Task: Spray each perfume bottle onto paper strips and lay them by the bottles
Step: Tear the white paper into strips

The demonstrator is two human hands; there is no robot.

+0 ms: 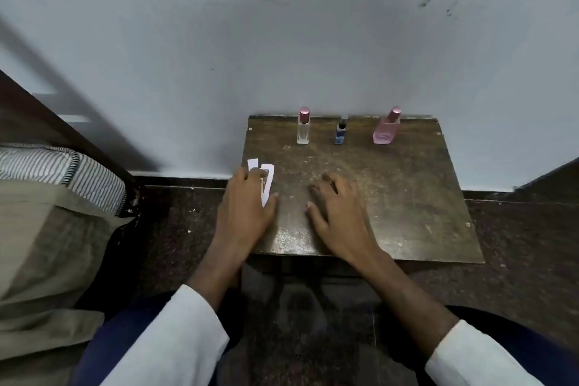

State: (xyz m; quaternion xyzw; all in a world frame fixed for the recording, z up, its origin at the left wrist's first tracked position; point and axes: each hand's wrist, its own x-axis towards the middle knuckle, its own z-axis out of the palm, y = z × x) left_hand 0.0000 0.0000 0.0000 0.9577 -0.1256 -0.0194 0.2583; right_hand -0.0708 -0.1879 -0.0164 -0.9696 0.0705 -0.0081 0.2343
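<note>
Resting on the strips (267, 180) at the table's (407, 197) left edge, the left hand (244, 207) curls its fingers over them; their long axis points toward the bottles (341, 130) by the wall. The right hand (338, 213) lies spread, empty, nearer those.

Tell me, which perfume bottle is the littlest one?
The blue bottle in the middle, with the dark cap. It stands shorter and thinner than the clear bottle on its left and the pink bottle on its right.
</note>
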